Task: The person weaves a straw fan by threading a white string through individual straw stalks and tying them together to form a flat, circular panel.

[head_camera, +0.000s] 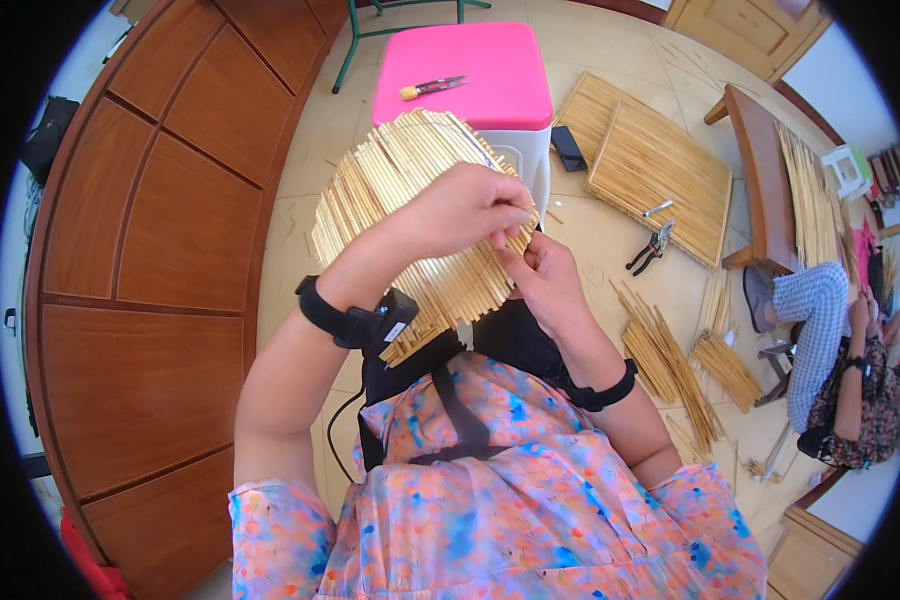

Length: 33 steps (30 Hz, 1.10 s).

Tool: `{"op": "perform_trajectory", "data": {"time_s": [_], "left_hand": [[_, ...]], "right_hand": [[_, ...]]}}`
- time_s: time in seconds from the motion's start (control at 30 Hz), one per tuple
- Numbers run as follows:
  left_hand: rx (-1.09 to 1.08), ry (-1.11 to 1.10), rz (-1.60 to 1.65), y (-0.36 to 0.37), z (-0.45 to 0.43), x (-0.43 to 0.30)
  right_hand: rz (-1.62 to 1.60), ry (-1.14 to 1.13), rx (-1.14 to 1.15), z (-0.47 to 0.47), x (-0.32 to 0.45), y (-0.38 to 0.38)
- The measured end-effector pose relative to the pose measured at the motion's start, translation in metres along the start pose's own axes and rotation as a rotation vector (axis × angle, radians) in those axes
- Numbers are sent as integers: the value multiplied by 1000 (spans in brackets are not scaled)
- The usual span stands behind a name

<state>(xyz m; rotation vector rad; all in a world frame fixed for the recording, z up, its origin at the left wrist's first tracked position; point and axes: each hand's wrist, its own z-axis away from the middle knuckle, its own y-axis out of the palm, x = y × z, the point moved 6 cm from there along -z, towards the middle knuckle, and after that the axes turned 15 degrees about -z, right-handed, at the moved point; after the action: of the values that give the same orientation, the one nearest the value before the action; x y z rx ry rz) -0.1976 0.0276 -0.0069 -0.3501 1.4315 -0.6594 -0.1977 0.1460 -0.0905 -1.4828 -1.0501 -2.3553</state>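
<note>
A roundish panel of pale, reed-like stalks (390,180) lies before me above my lap, its stalks side by side and a narrower bundle jutting out at its lower end. My left hand (476,206) reaches across it, fingertips pinched at its right rim; whether they also hold a thread is too small to tell. Just below, my right hand (551,277) grips the same rim between thumb and fingers. Beyond the panel, thread snips with a yellow-wrapped end (433,87) lie on the pink top of a white stool (487,52).
Right of the stool are a smartphone (568,148), flat stalk panels (664,176), a marker (657,208), pruning shears (651,247) and loose stalk bundles (664,360). A wooden bench (765,172) and another seated person (855,367) are at far right. Wooden cabinets (187,217) stand left.
</note>
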Motion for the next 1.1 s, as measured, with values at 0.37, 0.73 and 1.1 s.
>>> {"op": "perform_trajectory", "data": {"time_s": [0.37,0.73,1.1], "left_hand": [[-133,-37,124,-1,0,31],[-326,-275,59,12,110,50],[-172,-234,106,53,100,38]], "right_hand": [[13,-37,-112,-11,-10,-17],[633,-662,-288,28,33,-27],[1123,-1035,410,64,29,44]]}}
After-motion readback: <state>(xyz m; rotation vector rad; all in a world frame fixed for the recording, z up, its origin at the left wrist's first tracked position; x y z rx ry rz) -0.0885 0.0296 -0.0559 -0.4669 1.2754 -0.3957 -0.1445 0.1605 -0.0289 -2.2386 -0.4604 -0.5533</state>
